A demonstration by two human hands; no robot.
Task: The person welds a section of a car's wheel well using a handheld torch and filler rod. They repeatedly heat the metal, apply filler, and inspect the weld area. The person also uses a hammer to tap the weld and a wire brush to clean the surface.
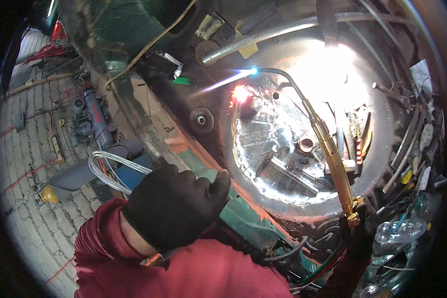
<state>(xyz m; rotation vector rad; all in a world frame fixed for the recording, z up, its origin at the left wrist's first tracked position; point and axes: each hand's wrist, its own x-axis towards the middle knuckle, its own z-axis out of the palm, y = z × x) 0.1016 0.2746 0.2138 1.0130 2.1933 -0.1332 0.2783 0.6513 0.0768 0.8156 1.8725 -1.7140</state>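
Note:
My right hand (pixel 364 221), in a black glove, is closed round the lower end of a brass gas torch (pixel 338 174). Its thin bent neck reaches up and left, and a bright white-blue flame streams leftward from the tip. Just below the flame, a red-hot spot (pixel 242 93) glows at the edge of a shiny round patch of metal. My left hand (pixel 179 208), also in a black glove, is closed in a fist above the green body edge. A coil of silvery wire (pixel 111 169) sticks out from the fist's left side; the fingers' grip on it is partly hidden.
Inside the round metal well (pixel 293 206) lie loose tools and metal bits. A bent metal tube (pixel 278 37) crosses behind it. Hoses run below my right hand, near a clear plastic bottle (pixel 401 231). Grey cylinders (pixel 97 116) lie on the brick paving (pixel 59 233) at left.

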